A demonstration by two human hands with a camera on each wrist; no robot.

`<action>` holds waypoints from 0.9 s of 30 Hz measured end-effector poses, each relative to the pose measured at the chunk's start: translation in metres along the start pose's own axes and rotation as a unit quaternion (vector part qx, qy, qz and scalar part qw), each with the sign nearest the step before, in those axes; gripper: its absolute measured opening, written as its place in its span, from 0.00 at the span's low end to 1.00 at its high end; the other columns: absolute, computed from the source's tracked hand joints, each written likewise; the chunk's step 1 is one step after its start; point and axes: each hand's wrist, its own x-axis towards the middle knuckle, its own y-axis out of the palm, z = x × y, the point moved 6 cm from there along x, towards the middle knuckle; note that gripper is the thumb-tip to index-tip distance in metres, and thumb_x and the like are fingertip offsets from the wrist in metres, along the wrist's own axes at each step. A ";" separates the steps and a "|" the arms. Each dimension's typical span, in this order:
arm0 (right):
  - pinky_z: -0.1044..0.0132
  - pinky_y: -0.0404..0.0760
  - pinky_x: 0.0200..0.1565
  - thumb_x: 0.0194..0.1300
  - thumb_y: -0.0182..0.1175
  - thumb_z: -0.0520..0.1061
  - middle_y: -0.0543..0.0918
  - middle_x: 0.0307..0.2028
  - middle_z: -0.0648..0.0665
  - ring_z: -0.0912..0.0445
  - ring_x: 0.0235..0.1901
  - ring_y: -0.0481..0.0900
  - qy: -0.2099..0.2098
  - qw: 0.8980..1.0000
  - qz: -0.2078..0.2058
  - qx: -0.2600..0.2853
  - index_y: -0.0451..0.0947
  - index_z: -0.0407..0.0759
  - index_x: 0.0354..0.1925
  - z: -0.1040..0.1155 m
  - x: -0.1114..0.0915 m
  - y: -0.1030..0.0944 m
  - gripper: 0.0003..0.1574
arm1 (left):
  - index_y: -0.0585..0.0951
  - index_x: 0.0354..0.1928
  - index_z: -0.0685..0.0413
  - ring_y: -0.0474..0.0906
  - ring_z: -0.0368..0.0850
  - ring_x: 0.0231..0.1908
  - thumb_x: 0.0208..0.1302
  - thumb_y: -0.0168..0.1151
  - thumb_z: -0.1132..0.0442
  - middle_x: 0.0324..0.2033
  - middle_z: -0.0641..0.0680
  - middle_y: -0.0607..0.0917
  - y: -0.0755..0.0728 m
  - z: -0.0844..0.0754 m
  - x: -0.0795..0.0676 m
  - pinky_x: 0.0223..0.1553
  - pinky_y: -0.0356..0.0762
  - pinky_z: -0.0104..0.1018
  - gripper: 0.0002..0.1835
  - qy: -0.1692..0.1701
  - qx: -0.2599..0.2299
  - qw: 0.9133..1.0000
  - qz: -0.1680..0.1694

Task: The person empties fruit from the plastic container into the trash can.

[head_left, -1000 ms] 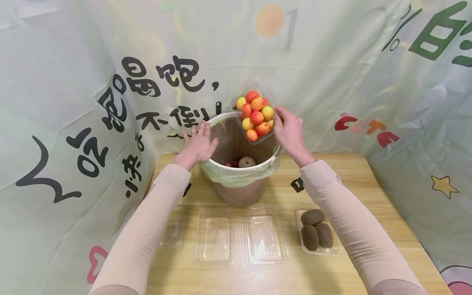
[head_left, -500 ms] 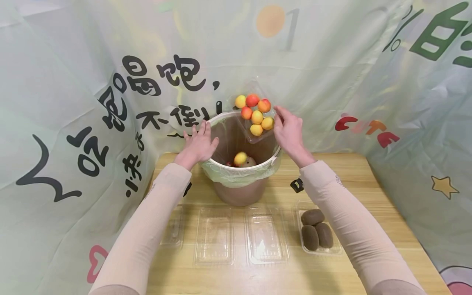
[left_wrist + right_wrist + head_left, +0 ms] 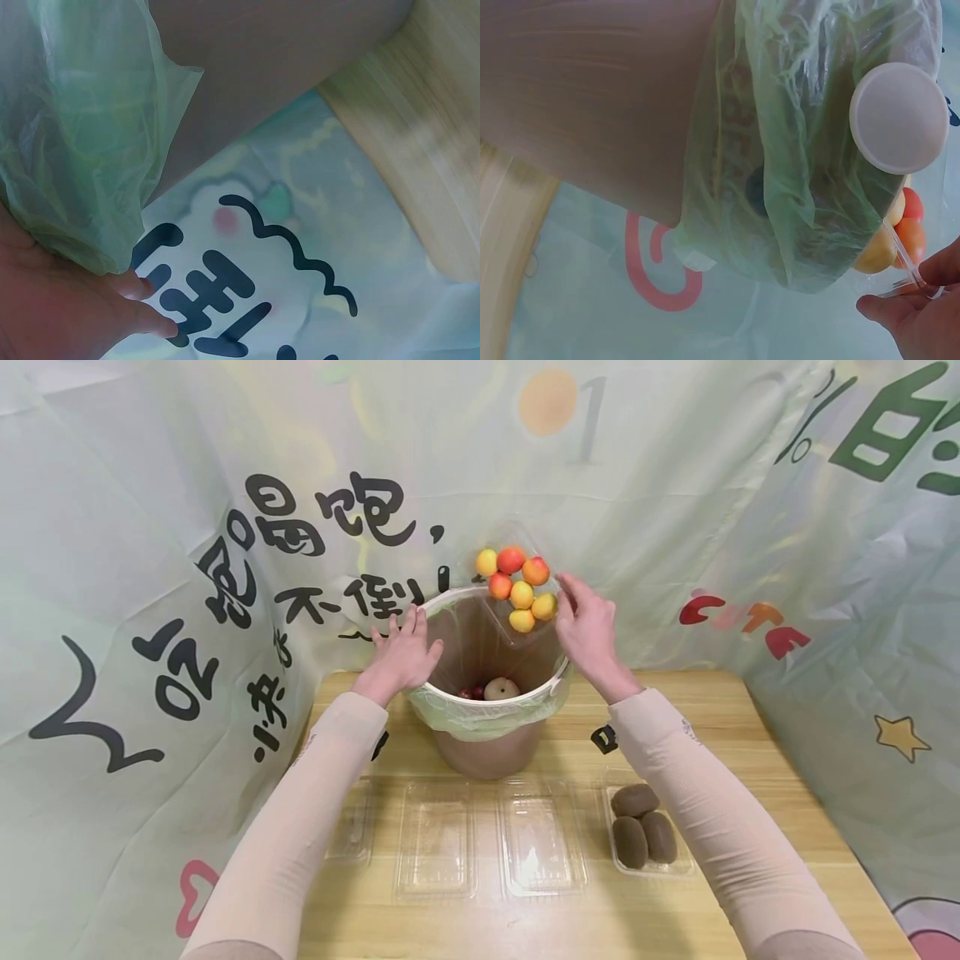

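My right hand (image 3: 588, 618) pinches the edge of a clear plastic box (image 3: 491, 610) tilted over the bin (image 3: 487, 758). Several small round red and yellow fruits (image 3: 522, 595) lie in that box; the right wrist view shows finger and thumb on its rim (image 3: 906, 253). At the bin's left, my left hand (image 3: 401, 653) rests on the rim with straight, spread fingers. The bin is brownish, with a white rim and a green liner bag (image 3: 480, 720) folded over it. Down inside are a pale round fruit (image 3: 501, 689) and some dark red ones (image 3: 472, 693).
On the wooden table (image 3: 555, 927) in front of the bin stand clear boxes (image 3: 437, 843) in a row. The rightmost box (image 3: 686, 866) holds three brown kiwis (image 3: 632, 842). Printed cloth (image 3: 637, 510) hangs close behind the bin and on both sides.
Several red and yellow fruits have dropped out of the tilted box into the bin, leaving fewer in it. One seen at the bin's bottom half a second ago is out of sight. Both hands stay about in place.
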 end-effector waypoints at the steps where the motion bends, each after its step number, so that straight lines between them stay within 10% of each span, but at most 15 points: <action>1: 0.47 0.86 0.53 0.76 0.54 0.34 0.88 0.56 0.32 0.42 0.47 0.88 -0.004 1.000 -0.002 -0.001 0.82 0.32 0.62 0.000 0.000 0.000 0.21 | 0.41 0.85 0.60 0.37 0.74 0.82 0.82 0.32 0.41 0.86 0.61 0.41 0.000 0.000 0.000 0.77 0.32 0.78 0.42 0.000 0.000 1.000 0.001; 8: 0.51 0.83 0.41 0.75 0.55 0.34 0.90 0.50 0.31 0.44 0.34 0.82 -0.021 1.000 -0.006 -0.006 0.83 0.35 0.62 0.003 -0.001 0.000 0.21 | 0.40 0.85 0.60 0.36 0.74 0.82 0.82 0.31 0.41 0.85 0.61 0.40 0.002 0.002 0.001 0.77 0.29 0.78 0.42 -0.001 0.000 1.000 0.005; 27: 0.47 0.87 0.49 0.76 0.55 0.34 0.88 0.54 0.31 0.41 0.40 0.88 -0.023 1.000 -0.011 -0.001 0.83 0.33 0.61 0.004 -0.003 0.003 0.20 | 0.39 0.85 0.60 0.36 0.74 0.82 0.82 0.32 0.40 0.85 0.61 0.39 0.003 0.004 0.003 0.77 0.29 0.78 0.42 0.001 -0.004 1.000 0.001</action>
